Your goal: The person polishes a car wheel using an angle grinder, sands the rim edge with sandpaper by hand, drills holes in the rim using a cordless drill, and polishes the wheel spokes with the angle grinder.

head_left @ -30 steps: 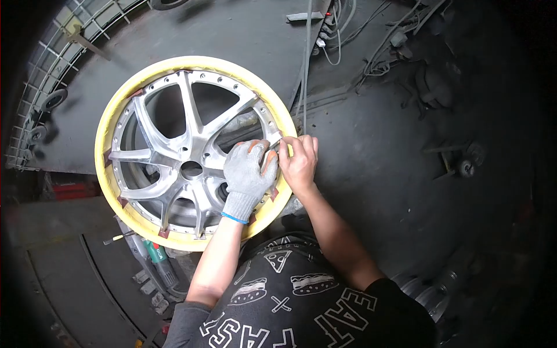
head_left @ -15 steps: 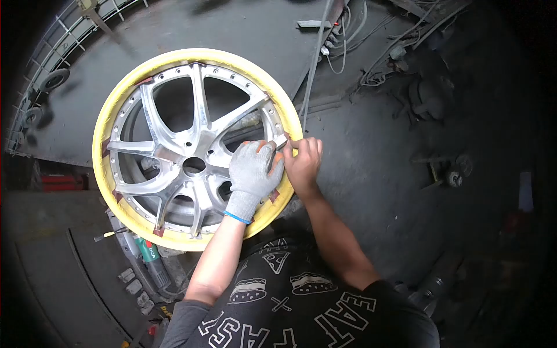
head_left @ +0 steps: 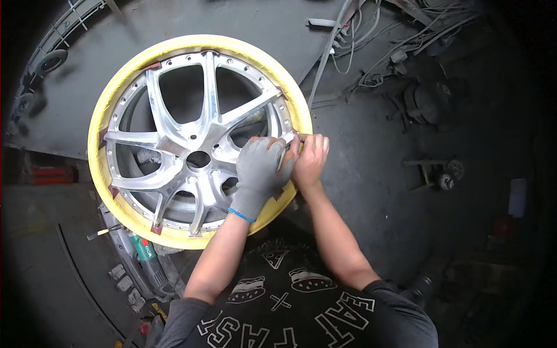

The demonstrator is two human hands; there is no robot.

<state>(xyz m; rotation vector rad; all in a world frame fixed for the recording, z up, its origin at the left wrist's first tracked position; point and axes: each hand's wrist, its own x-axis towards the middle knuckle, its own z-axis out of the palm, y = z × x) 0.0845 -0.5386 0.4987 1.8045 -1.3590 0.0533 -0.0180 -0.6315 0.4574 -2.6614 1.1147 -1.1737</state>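
A silver alloy wheel (head_left: 209, 98) lies face up, its outer lip wrapped in yellow tape (head_left: 98, 168). Small brown patches (head_left: 114, 191) sit where spokes meet the lip. My left hand (head_left: 258, 168), in a grey glove with orange fingertips and a blue cuff, is curled over a spoke at the right of the wheel. Bare, my right hand (head_left: 311, 158) pinches a small brown strip (head_left: 300, 137) at the taped lip, close by the left fingertips. The fingers hide most of the strip and the spoke's end.
A green and grey power tool (head_left: 146, 255) lies below the wheel at left, beside a small yellow-handled brush (head_left: 103, 232). Cables (head_left: 360, 43) hang at upper right. A wire rack (head_left: 58, 26) with small wheels stands at upper left.
The view has shifted slightly, so the wheel shows a little higher and larger. Both hands stay at the same spoke end, with the right fingers still pinched at the lip.
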